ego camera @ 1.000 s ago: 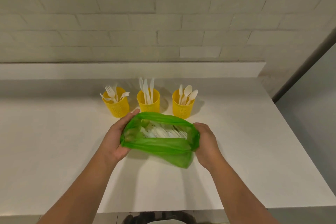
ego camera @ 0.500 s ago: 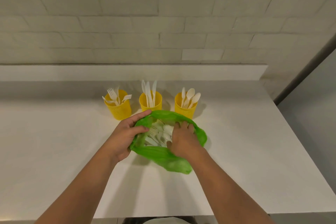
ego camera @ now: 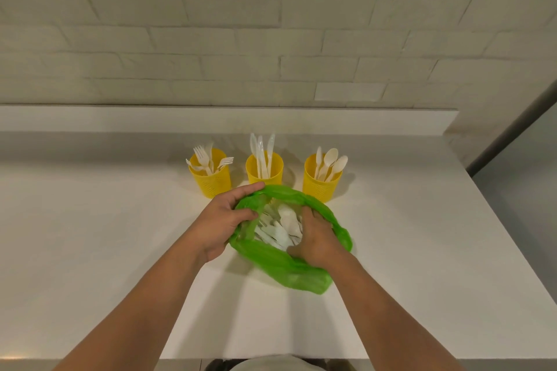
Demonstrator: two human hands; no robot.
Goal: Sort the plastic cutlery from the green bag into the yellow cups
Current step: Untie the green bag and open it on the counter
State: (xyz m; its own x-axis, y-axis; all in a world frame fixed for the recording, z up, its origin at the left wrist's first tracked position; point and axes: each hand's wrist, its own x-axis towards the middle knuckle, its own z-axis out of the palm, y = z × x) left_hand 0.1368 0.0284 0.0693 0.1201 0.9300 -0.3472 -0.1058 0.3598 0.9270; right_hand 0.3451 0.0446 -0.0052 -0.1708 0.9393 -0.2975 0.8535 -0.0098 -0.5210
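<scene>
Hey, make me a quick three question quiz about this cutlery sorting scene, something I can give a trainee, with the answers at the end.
1. True or false: the left hand holds the rim of the green bag open.
2. Which yellow cup holds the spoons: A the left cup, B the middle cup, C the right cup?
3. Fill in: the right hand is reaching into the ____.

Key
1. True. Its fingers curl over the bag's edge.
2. C. Forks stand in the left cup, knives in the middle cup.
3. Green bag, among the loose white cutlery.
</scene>
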